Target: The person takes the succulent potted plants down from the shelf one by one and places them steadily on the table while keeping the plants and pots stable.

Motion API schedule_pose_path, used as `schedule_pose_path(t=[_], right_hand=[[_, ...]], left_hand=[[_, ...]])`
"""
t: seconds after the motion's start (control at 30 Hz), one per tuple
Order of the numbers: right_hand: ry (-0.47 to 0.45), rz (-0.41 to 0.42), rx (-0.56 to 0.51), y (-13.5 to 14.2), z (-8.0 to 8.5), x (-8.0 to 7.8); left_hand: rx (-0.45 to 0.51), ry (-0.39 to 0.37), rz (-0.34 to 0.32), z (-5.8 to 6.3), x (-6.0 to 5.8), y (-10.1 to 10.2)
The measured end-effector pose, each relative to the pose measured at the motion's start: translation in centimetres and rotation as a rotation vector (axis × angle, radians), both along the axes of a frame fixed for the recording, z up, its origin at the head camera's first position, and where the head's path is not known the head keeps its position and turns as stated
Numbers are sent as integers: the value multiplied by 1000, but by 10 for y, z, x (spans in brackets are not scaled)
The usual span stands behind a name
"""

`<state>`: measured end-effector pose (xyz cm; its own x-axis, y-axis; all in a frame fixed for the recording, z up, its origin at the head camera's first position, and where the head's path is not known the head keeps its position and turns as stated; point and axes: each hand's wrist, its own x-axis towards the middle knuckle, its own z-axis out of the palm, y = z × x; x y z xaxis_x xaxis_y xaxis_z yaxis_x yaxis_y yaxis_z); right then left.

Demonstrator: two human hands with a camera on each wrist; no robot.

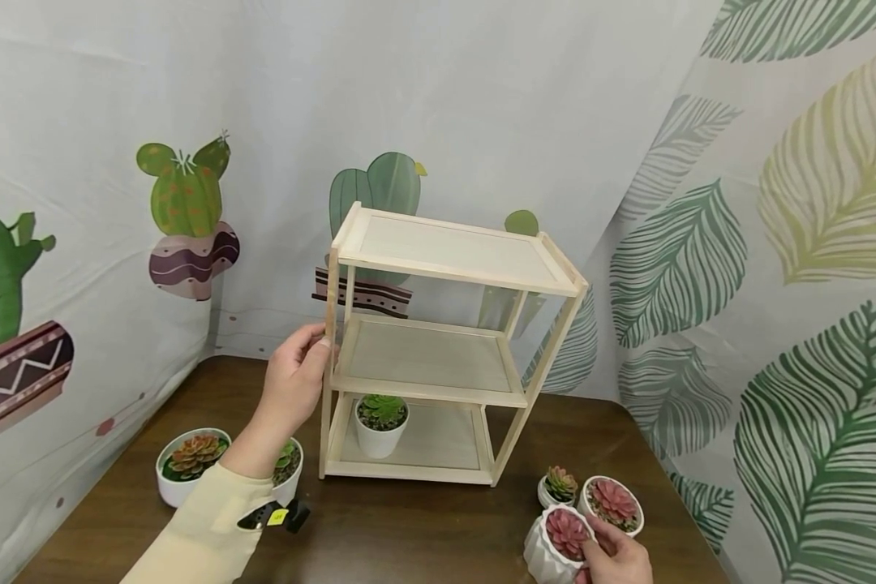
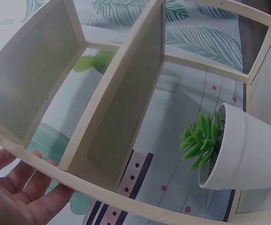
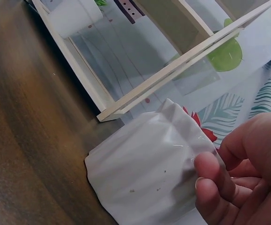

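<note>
A small three-tier wooden shelf [image 1: 431, 397] stands on the table. My left hand [image 1: 299, 373] grips its left upright post, fingers behind the frame in the left wrist view. On the bottom tier sits a smooth white pot [image 1: 381, 438] with a green succulent [image 2: 201, 140]. At the front right, my right hand [image 1: 616, 556] pinches the rim of a ridged white pot [image 3: 140, 168] holding a red succulent [image 1: 566, 532]. Whether that pot touches the table I cannot tell. Beside it are a white pot with a pink-red succulent [image 1: 613, 503] and a small pot with a green-red succulent [image 1: 559, 484].
Left of the shelf stand a white bowl with an orange-green succulent [image 1: 193, 458] and another white pot [image 1: 288, 474], partly hidden by my left forearm. The brown table [image 1: 394, 535] meets printed cloth walls [image 1: 482, 97] behind and at both sides.
</note>
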<state>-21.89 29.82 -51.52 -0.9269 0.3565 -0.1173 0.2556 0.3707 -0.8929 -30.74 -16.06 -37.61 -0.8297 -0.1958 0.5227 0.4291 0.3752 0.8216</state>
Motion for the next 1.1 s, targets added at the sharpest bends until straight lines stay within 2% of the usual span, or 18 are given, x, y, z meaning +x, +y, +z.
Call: schedule_pose_path(t=[0.53, 0.93, 1.1], right_hand=[[-34, -43, -57, 0, 3, 4], [5, -53, -88, 3, -2, 2], [13, -74, -137, 3, -2, 4]], left_hand=[[2, 23, 114, -2, 2, 0], [-37, 15, 139, -3, 1, -4], [-52, 11, 132, -3, 0, -5]])
